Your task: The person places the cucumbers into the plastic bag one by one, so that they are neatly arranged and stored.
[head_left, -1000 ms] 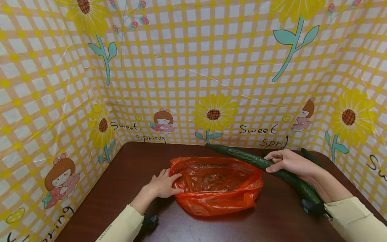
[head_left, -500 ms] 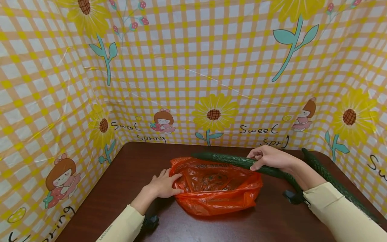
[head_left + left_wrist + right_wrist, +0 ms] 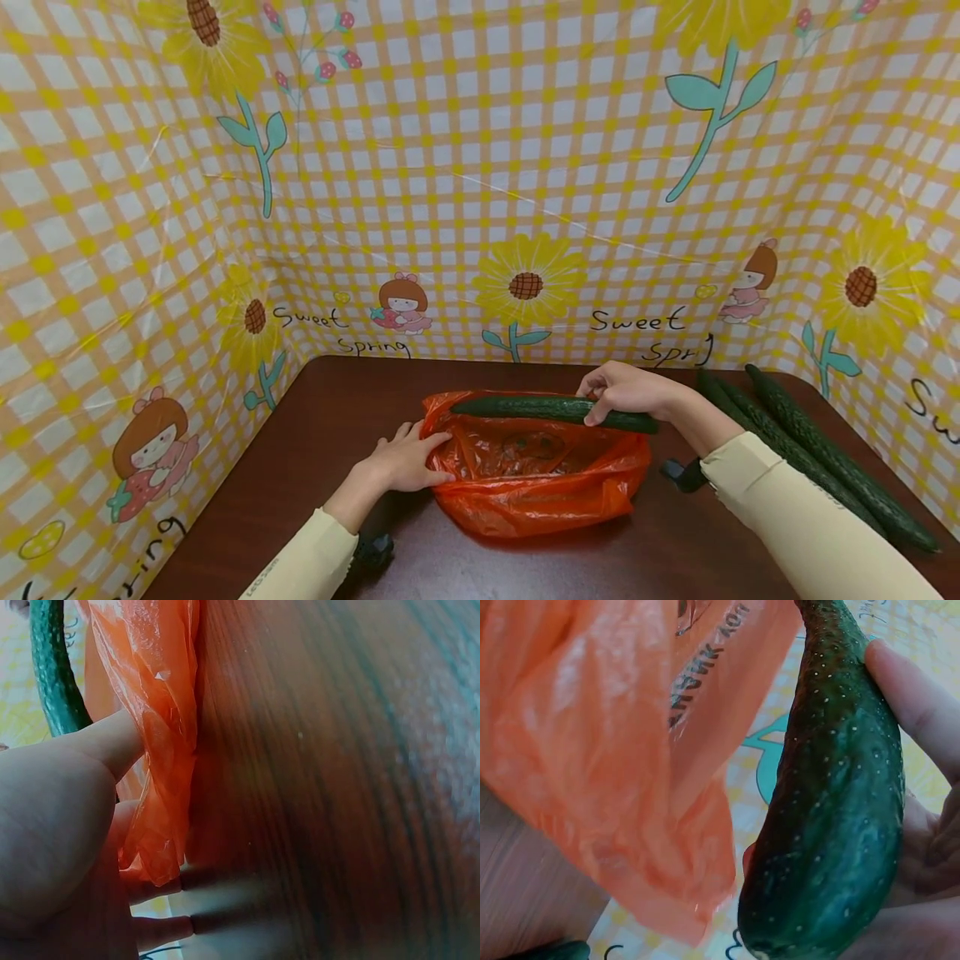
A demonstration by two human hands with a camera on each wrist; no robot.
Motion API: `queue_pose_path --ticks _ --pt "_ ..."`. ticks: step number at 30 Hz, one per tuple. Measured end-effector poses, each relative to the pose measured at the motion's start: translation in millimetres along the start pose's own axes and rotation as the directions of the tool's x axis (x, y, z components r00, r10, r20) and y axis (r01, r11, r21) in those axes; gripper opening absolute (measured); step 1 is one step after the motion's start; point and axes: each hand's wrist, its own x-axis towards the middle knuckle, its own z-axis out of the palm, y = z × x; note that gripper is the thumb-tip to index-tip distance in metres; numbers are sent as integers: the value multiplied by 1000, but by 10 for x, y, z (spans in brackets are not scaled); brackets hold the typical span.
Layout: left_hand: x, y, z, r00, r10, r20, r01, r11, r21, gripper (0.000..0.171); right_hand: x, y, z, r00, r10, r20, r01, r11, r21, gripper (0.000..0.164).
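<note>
A red-orange plastic bag (image 3: 532, 504) lies with its mouth spread on the table. My left hand (image 3: 405, 460) is at the bag's left rim, its thumb and index finger reaching inside the mouth; in the left wrist view, the fingers (image 3: 161, 930) extend straight past the bag's edge. A long green cucumber (image 3: 517, 407) lies nearly level across the back of the mouth. My right hand (image 3: 626, 390) pinches it between thumb and fingers toward its right end. In the right wrist view, the held cucumber (image 3: 832, 780) has its rounded end beside the bag (image 3: 600, 750), with the thumb on its side.
More cucumbers (image 3: 832, 454) lie side by side on the dark wooden table (image 3: 360, 383) at the right, partly hidden by my right sleeve (image 3: 787, 508). A yellow checked cloth (image 3: 450, 200) with flowers stands behind and at both sides.
My right hand has moved left, carrying the cucumber from the right side to across the bag's mouth, and the cucumber has turned nearly level. The left hand and bag have stayed put.
</note>
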Motion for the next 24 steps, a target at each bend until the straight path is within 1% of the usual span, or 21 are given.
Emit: queue_pose_path --ticks 4,8,17,24 --pt "-1 -15 8 1000 5 -3 -5 1000 3 72 121 -3 50 1000 7 5 -7 1000 -4 48" --pt "4 -20 12 1000 10 -10 -10 1000 10 72 196 -10 85 1000 15 12 -15 1000 8 48" --pt "8 -13 4 1000 5 -8 -5 1000 3 71 300 -33 118 999 40 21 -39 999 -21 47" --pt "3 -9 5 1000 10 -6 -10 1000 7 70 354 13 127 997 74 21 -74 997 -25 44"
